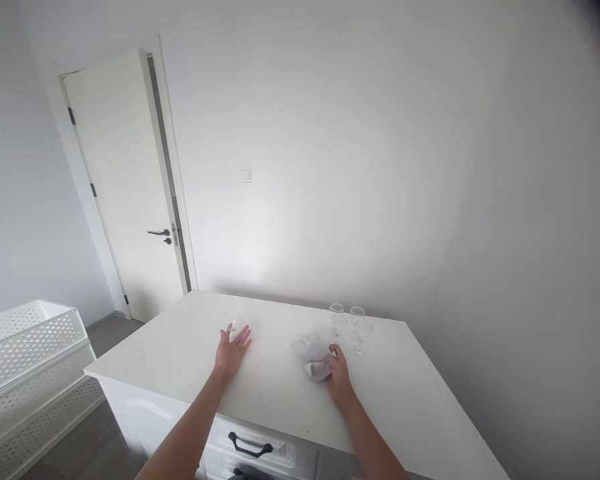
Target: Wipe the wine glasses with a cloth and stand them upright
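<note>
Left hand (231,353) spread, palm up, beside single glass (231,317) on left; touching or not, cannot tell. Right hand (341,378) pinches grey cloth (310,350) at middle of white countertop (275,393). Four glasses (339,321) stand far right.

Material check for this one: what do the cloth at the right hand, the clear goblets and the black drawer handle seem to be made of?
Cloth: soft fabric, matte pale grey; it bunches into folds at the right hand.
Goblets: probably glass, smooth and see-through; clear plastic is possible.
Drawer handle: perhaps painted metal, judging by its slim, dark bar.
</note>
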`<state>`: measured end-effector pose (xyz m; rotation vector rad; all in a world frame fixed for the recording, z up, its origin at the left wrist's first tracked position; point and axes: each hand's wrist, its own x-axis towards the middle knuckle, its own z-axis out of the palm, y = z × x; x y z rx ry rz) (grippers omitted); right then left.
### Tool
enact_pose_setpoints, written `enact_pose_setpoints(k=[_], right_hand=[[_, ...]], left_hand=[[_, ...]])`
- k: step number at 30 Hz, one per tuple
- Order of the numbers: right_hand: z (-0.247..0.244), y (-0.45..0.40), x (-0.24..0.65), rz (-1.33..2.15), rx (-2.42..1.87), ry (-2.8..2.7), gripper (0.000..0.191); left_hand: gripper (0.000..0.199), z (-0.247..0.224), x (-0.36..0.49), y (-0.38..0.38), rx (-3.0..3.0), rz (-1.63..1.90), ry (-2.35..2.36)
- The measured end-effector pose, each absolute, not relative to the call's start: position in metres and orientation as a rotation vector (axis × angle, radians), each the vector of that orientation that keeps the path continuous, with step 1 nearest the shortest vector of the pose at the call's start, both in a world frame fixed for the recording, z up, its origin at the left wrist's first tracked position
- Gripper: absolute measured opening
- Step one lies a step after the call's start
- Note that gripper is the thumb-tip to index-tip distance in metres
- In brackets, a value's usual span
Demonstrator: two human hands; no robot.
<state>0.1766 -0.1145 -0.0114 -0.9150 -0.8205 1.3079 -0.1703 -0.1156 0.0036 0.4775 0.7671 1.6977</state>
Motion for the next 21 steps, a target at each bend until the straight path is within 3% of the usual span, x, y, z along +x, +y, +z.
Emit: enact_pose_setpoints(k=[5,12,15,21], right_hand=[[-0.02,-0.11,0.178,1.444,-0.891,-0.723,0.04],[-0.02,-0.104,0.179,1.25,-0.84,-0.798,0.053],[-0.021,-0.104,0.178,1.151,-0.884,-0.91,0.057],[-0.026,-0.101,0.172,0.956,-1.017,-1.214,0.041]], left_hand=[[0.041,-0.008,-0.157,-0.112,0.497,1.769,0.776],[0.084,-0.032,-0.069,-0.12,1.036,1.608,1.127],[0.082,-0.035,-0.041,-0.12,1.269,1.463,1.252],[0.069,-0.031,-0.032,-0.125,1.49,1.299,1.275]])
